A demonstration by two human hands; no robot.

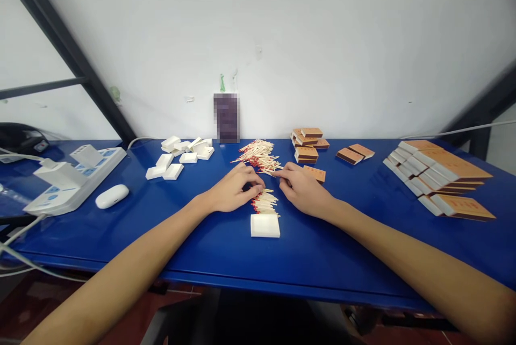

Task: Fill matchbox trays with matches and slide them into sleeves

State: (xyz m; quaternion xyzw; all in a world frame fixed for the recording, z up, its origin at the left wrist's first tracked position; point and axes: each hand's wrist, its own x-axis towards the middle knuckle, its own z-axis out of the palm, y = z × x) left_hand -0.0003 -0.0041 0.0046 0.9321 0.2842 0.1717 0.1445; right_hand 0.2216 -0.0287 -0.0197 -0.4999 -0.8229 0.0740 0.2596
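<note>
Red-tipped matches lie in a loose heap [258,152] toward the wall. A more even row of matches [265,203] lies nearer to me, just beyond a white matchbox tray [265,225]. My left hand [237,186] is at the left of the matches, its thumb and fingers curled together at the match heads; its fingertips are partly hidden. From the right, my right hand [304,189] reaches in with the index finger stretched to the stick ends at the heap's near edge. Its thumb is apart from that finger.
White trays [173,171] lie in a group at the back left. Orange matchbox sleeves [308,141] are piled right of the heap, with two more boxes [350,155] beyond. Stacked matchboxes [447,173] stand far right. A power strip [76,189] and white earbud case [112,196] are left.
</note>
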